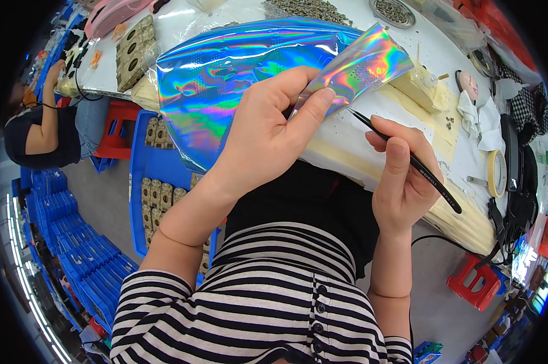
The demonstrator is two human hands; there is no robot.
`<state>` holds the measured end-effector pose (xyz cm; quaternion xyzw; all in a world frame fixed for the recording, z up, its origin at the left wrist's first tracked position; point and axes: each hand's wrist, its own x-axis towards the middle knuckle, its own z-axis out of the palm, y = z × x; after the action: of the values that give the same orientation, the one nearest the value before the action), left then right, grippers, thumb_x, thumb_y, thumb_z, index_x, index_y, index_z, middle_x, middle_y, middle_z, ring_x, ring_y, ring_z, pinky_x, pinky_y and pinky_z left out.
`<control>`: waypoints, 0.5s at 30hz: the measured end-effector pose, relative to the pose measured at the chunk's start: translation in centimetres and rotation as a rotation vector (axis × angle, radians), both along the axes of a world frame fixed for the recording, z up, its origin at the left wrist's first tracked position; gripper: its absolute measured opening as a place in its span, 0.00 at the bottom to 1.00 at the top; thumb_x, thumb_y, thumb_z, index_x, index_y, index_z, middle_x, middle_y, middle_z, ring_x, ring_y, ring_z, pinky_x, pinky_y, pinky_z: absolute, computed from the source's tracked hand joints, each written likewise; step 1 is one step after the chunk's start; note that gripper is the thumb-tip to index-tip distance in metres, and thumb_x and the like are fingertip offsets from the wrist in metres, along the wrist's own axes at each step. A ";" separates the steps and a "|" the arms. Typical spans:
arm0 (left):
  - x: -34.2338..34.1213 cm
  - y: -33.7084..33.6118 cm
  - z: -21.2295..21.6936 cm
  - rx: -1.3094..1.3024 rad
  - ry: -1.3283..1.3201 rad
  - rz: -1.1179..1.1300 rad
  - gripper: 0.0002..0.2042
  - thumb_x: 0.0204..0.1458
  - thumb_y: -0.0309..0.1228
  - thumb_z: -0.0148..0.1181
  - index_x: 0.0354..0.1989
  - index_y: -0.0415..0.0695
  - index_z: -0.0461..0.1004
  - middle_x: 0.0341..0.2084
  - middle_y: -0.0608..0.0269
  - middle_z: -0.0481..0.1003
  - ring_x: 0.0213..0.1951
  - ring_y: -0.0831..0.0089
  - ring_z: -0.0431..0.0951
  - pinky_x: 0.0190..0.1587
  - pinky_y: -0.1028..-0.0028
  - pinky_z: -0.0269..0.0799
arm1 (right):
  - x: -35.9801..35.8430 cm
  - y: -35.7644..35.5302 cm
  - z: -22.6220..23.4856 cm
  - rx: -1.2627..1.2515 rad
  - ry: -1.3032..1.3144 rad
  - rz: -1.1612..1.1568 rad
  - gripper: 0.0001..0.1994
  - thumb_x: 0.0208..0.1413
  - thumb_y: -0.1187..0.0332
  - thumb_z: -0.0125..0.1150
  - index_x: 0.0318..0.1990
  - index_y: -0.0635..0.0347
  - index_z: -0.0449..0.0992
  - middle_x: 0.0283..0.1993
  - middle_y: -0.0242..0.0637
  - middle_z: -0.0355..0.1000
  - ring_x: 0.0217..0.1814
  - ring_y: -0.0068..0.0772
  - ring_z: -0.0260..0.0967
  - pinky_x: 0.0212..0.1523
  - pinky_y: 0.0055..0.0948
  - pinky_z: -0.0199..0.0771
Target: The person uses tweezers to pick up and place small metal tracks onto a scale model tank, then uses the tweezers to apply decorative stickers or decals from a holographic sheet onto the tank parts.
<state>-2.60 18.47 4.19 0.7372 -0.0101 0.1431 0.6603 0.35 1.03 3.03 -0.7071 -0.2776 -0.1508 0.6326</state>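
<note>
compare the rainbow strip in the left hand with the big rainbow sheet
Size: the iridescent strip is small and narrow; the iridescent sheet is far broader.
Pose: the strip is pinched in the left hand; the sheet extends past the table's edge.
Colour: the strip looks greyer; the sheet looks mostly blue.
Both are glossy with rainbow sheen.

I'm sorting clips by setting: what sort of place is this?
Probably an assembly workshop: the right hand holds black tweezers, a heap of tiny parts lies on the worktable, and blue trays stand stacked nearby.
</note>
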 end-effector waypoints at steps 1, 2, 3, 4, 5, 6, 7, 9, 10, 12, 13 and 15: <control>0.0 0.0 0.0 0.006 0.001 0.000 0.10 0.61 0.31 0.54 0.39 0.36 0.75 0.22 0.70 0.72 0.25 0.87 0.65 0.26 0.80 0.63 | 0.0 -0.1 0.0 -0.011 -0.002 -0.002 0.07 0.60 0.73 0.60 0.39 0.69 0.80 0.30 0.40 0.77 0.30 0.28 0.72 0.33 0.21 0.69; 0.0 0.1 0.0 0.012 0.003 0.000 0.10 0.61 0.31 0.54 0.39 0.36 0.75 0.22 0.70 0.72 0.25 0.87 0.65 0.26 0.80 0.63 | 0.0 -0.1 0.0 -0.022 -0.005 -0.004 0.07 0.60 0.73 0.60 0.39 0.69 0.80 0.30 0.40 0.77 0.30 0.28 0.72 0.33 0.21 0.69; 0.0 0.1 0.0 0.013 0.006 0.000 0.10 0.61 0.31 0.54 0.39 0.36 0.75 0.22 0.70 0.72 0.25 0.87 0.65 0.26 0.80 0.63 | 0.0 -0.1 0.0 -0.012 -0.002 -0.004 0.07 0.60 0.73 0.60 0.39 0.69 0.80 0.30 0.40 0.77 0.30 0.28 0.72 0.33 0.22 0.69; 0.0 0.1 0.0 0.015 0.009 0.001 0.10 0.61 0.31 0.54 0.39 0.36 0.75 0.22 0.70 0.71 0.25 0.87 0.65 0.26 0.80 0.62 | 0.0 -0.1 -0.1 -0.003 0.000 -0.004 0.07 0.59 0.73 0.60 0.39 0.68 0.80 0.30 0.40 0.77 0.30 0.28 0.72 0.33 0.22 0.69; 0.0 0.1 0.0 0.016 0.012 0.002 0.10 0.61 0.31 0.54 0.38 0.36 0.75 0.22 0.70 0.71 0.25 0.87 0.64 0.26 0.80 0.62 | 0.0 -0.1 -0.2 0.007 0.003 -0.003 0.07 0.59 0.73 0.60 0.39 0.68 0.80 0.30 0.40 0.77 0.30 0.28 0.72 0.33 0.22 0.69; 0.0 0.1 0.0 0.018 0.014 -0.004 0.09 0.61 0.31 0.54 0.38 0.36 0.75 0.22 0.70 0.71 0.25 0.87 0.64 0.25 0.80 0.62 | 0.0 -0.1 -0.2 0.001 0.005 -0.007 0.07 0.59 0.73 0.60 0.39 0.68 0.80 0.31 0.40 0.77 0.30 0.28 0.72 0.33 0.22 0.69; 0.0 0.2 0.0 0.021 0.015 -0.009 0.09 0.61 0.31 0.54 0.38 0.36 0.75 0.21 0.70 0.71 0.24 0.87 0.64 0.25 0.80 0.61 | 0.0 -0.2 -0.2 -0.004 0.007 -0.011 0.07 0.59 0.73 0.60 0.39 0.68 0.80 0.31 0.40 0.77 0.30 0.28 0.72 0.33 0.22 0.69; -0.1 0.3 0.3 0.034 0.055 -0.033 0.10 0.61 0.30 0.53 0.42 0.35 0.74 0.26 0.69 0.73 0.28 0.87 0.67 0.30 0.82 0.63 | -0.1 -0.2 -0.2 -0.005 0.010 -0.015 0.07 0.60 0.73 0.60 0.39 0.68 0.80 0.31 0.40 0.77 0.30 0.28 0.73 0.33 0.22 0.69; -0.3 0.5 0.7 0.044 0.094 -0.050 0.10 0.62 0.28 0.53 0.45 0.34 0.74 0.30 0.67 0.76 0.32 0.87 0.70 0.34 0.83 0.66 | -0.1 -0.1 -0.2 0.000 0.011 -0.017 0.07 0.60 0.73 0.60 0.39 0.68 0.80 0.31 0.40 0.77 0.30 0.28 0.73 0.33 0.22 0.69; -0.3 0.5 0.9 0.055 0.128 -0.067 0.12 0.63 0.27 0.52 0.49 0.33 0.73 0.35 0.65 0.78 0.36 0.86 0.74 0.39 0.84 0.69 | -0.1 -0.1 -0.2 0.006 0.012 -0.016 0.07 0.60 0.73 0.60 0.39 0.68 0.80 0.31 0.40 0.77 0.31 0.28 0.73 0.33 0.22 0.69; -0.3 0.5 0.8 0.055 0.123 -0.067 0.12 0.63 0.27 0.52 0.49 0.33 0.73 0.35 0.64 0.78 0.36 0.86 0.74 0.39 0.84 0.69 | -0.1 0.0 -0.2 0.007 0.011 -0.015 0.07 0.60 0.73 0.60 0.39 0.68 0.80 0.31 0.40 0.77 0.31 0.28 0.73 0.33 0.22 0.69; -0.3 0.5 0.8 0.051 0.118 -0.067 0.12 0.63 0.27 0.52 0.49 0.33 0.73 0.36 0.64 0.78 0.37 0.86 0.74 0.39 0.84 0.69 | -0.1 0.0 -0.2 0.000 0.010 -0.010 0.07 0.60 0.73 0.60 0.39 0.68 0.80 0.31 0.40 0.77 0.31 0.28 0.73 0.33 0.22 0.69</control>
<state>-2.95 19.00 4.99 0.7603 0.0007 0.0770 0.6450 0.29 1.06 2.83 -0.7092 -0.2707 -0.1505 0.6333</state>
